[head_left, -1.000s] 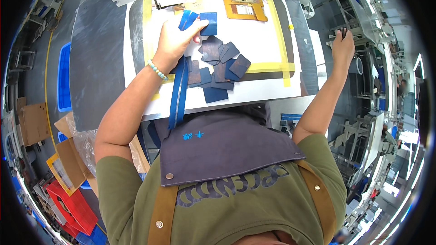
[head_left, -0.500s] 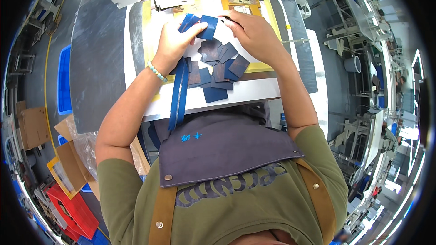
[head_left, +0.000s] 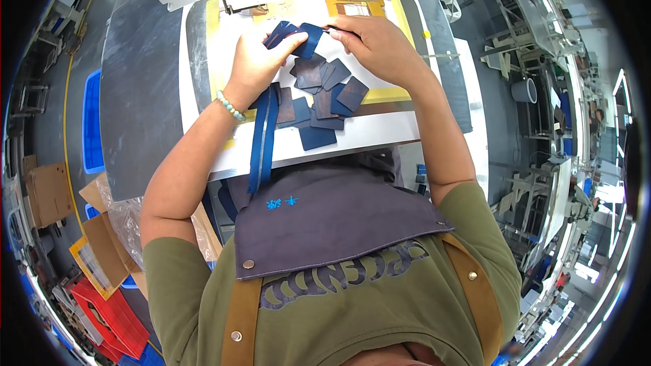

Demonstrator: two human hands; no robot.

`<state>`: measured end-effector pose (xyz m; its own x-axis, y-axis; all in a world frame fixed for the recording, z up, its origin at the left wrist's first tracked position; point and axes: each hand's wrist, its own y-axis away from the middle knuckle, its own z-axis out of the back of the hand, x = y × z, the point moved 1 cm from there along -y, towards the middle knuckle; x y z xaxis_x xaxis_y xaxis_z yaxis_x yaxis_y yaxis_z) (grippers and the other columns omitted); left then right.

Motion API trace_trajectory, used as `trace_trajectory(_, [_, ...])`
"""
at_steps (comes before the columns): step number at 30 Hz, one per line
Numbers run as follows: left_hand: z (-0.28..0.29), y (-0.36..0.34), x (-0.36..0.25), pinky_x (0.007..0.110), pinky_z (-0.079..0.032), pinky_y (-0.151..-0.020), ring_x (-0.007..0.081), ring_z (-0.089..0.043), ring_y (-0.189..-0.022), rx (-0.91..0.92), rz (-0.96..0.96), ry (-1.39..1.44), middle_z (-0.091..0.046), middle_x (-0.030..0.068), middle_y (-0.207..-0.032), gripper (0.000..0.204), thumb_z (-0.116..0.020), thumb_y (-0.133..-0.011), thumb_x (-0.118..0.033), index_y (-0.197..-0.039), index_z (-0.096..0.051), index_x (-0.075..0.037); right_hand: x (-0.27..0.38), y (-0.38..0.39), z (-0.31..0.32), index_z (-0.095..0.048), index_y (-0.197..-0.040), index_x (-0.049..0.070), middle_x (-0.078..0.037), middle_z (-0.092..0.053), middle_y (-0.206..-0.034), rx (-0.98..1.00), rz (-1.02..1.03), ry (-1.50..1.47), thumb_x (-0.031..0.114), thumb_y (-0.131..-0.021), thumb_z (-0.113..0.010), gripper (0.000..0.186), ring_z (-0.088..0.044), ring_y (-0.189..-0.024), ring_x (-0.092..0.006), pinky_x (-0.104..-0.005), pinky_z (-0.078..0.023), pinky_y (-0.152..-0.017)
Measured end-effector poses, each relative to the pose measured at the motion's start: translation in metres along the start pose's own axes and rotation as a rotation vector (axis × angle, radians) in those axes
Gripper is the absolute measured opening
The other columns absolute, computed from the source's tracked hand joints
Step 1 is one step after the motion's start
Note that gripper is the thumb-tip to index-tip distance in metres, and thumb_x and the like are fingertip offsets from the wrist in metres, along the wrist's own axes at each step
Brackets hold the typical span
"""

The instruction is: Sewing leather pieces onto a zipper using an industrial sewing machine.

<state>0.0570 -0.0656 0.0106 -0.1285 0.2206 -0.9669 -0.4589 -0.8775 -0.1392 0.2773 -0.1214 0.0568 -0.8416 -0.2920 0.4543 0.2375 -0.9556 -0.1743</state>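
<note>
Both hands pinch one blue patch (head_left: 298,35) between fingertips, left hand (head_left: 258,61) and right hand (head_left: 376,44) aligning it above the patch pile (head_left: 322,98); next comes careful positioning, I'd judge.

Both hands, left hand (head_left: 254,61) and right hand (head_left: 376,44), on a folded blue fabric piece (head_left: 298,32) above scattered patches (head_left: 325,95).

Flattened brown cardboard boxes (head_left: 47,193) are seen at the left edge of the frame. A clear plastic bag (head_left: 125,213) is seen beside them, red crates (head_left: 112,322) at lower left.
</note>
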Motion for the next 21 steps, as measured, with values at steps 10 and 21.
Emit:
trace_trajectory(10, [-0.0034, 0.0024, -0.0059, 0.024, -0.047, -0.058, 0.0044, -0.057, -0.064, 0.029, 0.013, 0.024, -0.070, 0.0008, -0.074, 0.023, -0.077, -0.091, -0.020, -0.095, -0.075, 0.002, -0.0045, -0.0020, -0.0019, -0.069, -0.110, 0.001, -0.013, -0.066, -0.076, 0.027, 0.052, -0.115, 0.022, -0.101, -0.058, 0.025, -0.062, -0.070, -0.0233, -0.0338, -0.048, -0.069])
trace_trajectory(21, [-0.0019, 0.0010, -0.0085, 0.023, -0.047, -0.058, 0.0047, -0.058, -0.063, 0.052, 0.031, 0.004, -0.071, 0.0020, -0.076, 0.027, -0.077, -0.091, -0.024, -0.096, -0.074, 0.002, -0.0025, -0.0008, -0.0004, -0.068, -0.090, 0.002, -0.007, -0.061, -0.072, 0.067, -0.046, -0.156, 0.032, -0.100, -0.062, 0.033, -0.052, -0.063, -0.0168, -0.0316, -0.041, -0.061])
